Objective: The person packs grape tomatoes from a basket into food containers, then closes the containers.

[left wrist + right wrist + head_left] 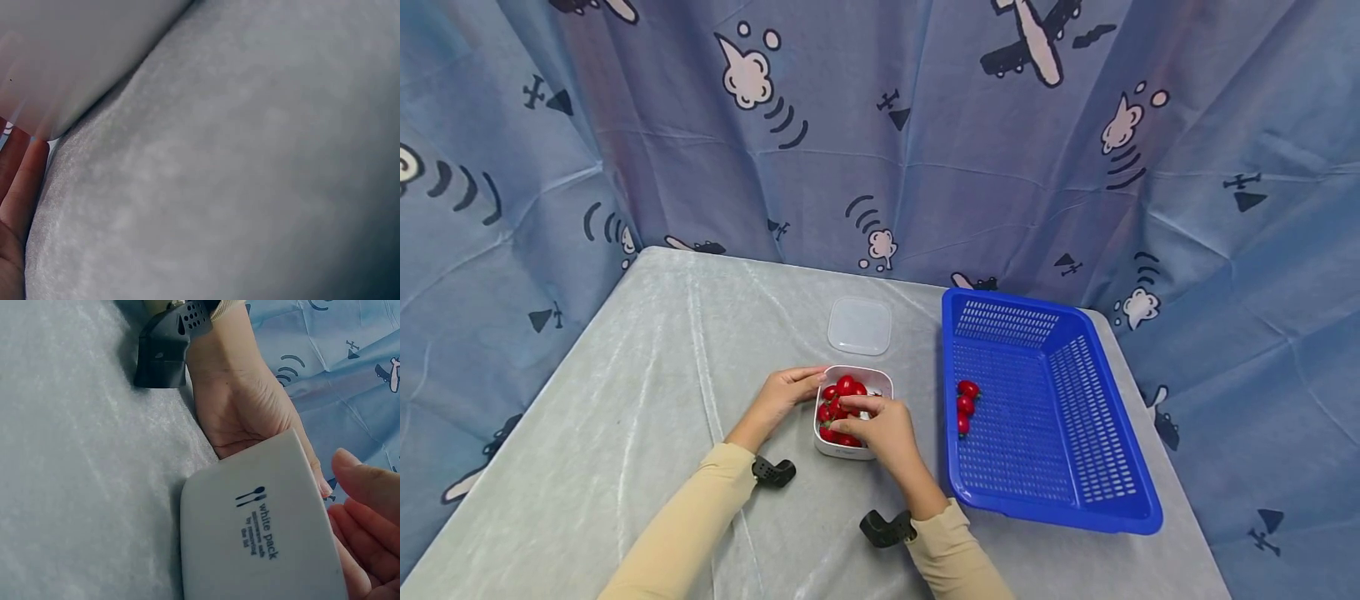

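Observation:
A small white square container [844,451] full of red cherry tomatoes [846,384] stands on the cloth. My left hand [784,395] holds its left wall, the thumb at the rim and the fingers along the outside. In the left wrist view, fingers [26,178] touch the container wall [81,56]. Over the tomatoes, my right hand [883,429] reaches in from the right. Its thumb and fingers stand apart, with nothing visible between them in the right wrist view. The container wall [250,537] there bears dark print and hides part of the fingers.
Right of the container is a blue perforated basket [951,400], with a few tomatoes [966,405] along its left side. A translucent lid [860,326] lies behind the container. A pale cloth [647,417] covers the table, and a blue patterned curtain [835,150] hangs behind it.

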Available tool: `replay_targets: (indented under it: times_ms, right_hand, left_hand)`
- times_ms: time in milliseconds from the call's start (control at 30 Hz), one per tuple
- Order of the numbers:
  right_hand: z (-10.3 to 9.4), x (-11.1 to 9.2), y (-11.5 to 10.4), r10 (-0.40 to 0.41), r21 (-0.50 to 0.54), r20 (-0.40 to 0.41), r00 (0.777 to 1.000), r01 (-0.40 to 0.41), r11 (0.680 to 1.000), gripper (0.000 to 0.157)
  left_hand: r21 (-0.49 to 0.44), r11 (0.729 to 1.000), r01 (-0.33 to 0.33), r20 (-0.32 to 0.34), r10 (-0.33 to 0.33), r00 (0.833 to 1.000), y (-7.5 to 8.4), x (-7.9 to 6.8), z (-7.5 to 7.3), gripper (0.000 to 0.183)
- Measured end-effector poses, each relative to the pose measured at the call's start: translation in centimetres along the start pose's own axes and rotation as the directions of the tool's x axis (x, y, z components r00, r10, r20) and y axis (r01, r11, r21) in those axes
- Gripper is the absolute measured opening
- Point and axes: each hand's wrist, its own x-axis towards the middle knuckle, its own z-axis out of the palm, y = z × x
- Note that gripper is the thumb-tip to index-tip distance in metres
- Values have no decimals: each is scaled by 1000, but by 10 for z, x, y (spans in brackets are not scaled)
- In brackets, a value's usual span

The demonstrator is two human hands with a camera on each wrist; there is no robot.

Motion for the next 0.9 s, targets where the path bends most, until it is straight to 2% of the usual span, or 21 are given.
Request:
replay_targets:
  times_ms: [133,233,400,500,667,900]
  right_hand:
    - [-4,-3,-6,-13,2,-11,1000,13,1000,30]
    - [-14,-7,-20,-10,26,-29,1000,11,1000,29]
    - [-49,-10,-49,-15,117,-64,998,22,993,30]
    - [-75,-7,-56,-19,158,-96,995,34,987,32]
    - [-114,6,-53,2,145,-140,990,18,989,39]
    - [-161,26,-34,45,89,-168,985,-31,996,46]
  left_hand:
    - [5,1000,-7,0,7,1000,-4,2,0,42]
    - [3,1000,-10,-5,10,1000,-3,2,1,41]
    - [-9,1000,-18,-8,18,1000,-5,3,0,41]
    - [-15,1000,-24,-2,24,1000,-5,3,-1,42]
    - [-23,1000,-17,-6,16,1000,-5,2,-1,42]
    - [-25,1000,1,-15,-1,1000,-3,2,0,41]
